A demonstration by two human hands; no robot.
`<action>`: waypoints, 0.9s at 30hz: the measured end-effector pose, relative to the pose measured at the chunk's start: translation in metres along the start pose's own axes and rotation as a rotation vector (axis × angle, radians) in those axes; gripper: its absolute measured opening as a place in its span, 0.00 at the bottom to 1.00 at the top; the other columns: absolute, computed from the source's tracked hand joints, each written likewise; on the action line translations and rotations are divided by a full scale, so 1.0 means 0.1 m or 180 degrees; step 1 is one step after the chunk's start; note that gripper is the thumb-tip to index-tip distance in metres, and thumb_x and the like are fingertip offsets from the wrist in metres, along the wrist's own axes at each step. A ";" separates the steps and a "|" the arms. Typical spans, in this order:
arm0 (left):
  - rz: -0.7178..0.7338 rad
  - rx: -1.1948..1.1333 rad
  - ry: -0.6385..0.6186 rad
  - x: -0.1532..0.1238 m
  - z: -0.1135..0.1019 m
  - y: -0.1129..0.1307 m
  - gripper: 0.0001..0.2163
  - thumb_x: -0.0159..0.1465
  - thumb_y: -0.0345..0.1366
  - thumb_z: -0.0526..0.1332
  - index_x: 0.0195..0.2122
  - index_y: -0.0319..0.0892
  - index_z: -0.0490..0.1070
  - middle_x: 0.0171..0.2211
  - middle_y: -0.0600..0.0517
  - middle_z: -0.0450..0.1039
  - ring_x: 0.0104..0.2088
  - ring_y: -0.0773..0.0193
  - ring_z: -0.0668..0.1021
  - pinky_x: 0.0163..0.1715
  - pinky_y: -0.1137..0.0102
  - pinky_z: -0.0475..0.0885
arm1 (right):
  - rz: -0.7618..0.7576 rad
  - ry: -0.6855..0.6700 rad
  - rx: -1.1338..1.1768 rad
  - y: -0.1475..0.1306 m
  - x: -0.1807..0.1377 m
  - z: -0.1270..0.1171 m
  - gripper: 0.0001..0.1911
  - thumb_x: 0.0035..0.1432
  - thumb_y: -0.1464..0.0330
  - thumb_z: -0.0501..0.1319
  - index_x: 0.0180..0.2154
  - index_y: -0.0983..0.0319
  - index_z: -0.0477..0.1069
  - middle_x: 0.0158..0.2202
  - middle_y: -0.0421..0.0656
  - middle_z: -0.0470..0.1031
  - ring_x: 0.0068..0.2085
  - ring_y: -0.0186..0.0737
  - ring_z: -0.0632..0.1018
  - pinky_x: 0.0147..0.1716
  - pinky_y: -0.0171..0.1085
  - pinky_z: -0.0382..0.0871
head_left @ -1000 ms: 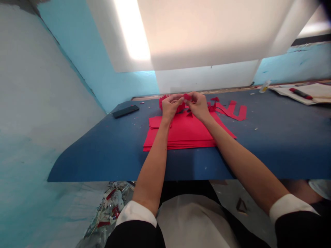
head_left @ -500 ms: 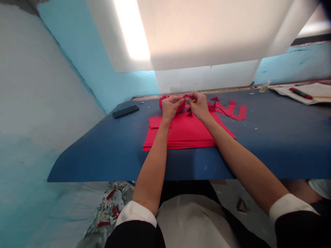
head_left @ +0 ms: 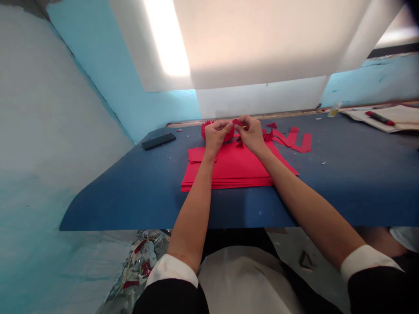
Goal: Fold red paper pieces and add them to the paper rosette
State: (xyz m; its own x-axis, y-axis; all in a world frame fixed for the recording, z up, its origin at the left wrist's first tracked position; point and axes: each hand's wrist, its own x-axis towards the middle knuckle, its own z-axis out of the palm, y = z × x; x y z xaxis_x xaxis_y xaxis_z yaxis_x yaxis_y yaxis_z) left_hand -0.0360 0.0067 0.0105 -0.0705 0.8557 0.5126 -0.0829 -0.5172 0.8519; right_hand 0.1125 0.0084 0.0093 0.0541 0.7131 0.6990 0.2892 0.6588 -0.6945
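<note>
My left hand (head_left: 216, 133) and my right hand (head_left: 251, 131) meet above the far end of a stack of red paper sheets (head_left: 234, 170). Both pinch a small folded red paper piece (head_left: 237, 123) between their fingertips. A pleated red paper fan shape (head_left: 207, 127) shows just behind my left hand. Fingers of both hands are curled closed on the piece.
The stack lies on a blue table (head_left: 131, 192). Cut red strips (head_left: 294, 140) lie to the right of my hands. A black phone (head_left: 159, 140) rests at the left. Papers with a red pen (head_left: 379, 117) and a small glue bottle (head_left: 334, 109) sit far right.
My fingers have shifted slightly on the small red piece; hands and arms stay in the same place.
</note>
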 end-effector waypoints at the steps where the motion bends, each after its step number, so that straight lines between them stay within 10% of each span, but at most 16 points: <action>1: 0.0037 0.0018 -0.0018 0.00 0.00 -0.01 0.11 0.59 0.43 0.78 0.33 0.42 0.84 0.34 0.48 0.86 0.39 0.61 0.85 0.46 0.66 0.78 | -0.0007 -0.0004 0.0010 0.01 0.00 0.00 0.15 0.61 0.55 0.71 0.32 0.57 0.72 0.31 0.40 0.77 0.34 0.39 0.75 0.36 0.40 0.67; 27: -0.0380 -0.0545 -0.0180 0.01 0.01 -0.02 0.18 0.57 0.48 0.79 0.39 0.41 0.81 0.33 0.49 0.84 0.34 0.64 0.85 0.41 0.68 0.81 | 0.0278 -0.0010 0.0487 0.08 0.04 -0.01 0.28 0.56 0.50 0.75 0.25 0.56 0.61 0.20 0.34 0.62 0.23 0.31 0.61 0.24 0.37 0.55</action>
State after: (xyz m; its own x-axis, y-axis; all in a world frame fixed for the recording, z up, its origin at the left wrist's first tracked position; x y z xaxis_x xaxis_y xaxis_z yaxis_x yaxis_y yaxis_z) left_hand -0.0344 0.0090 0.0093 0.0055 0.9082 0.4186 -0.2555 -0.4034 0.8786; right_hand 0.1156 0.0162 0.0065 0.0696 0.7697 0.6346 0.1348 0.6230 -0.7705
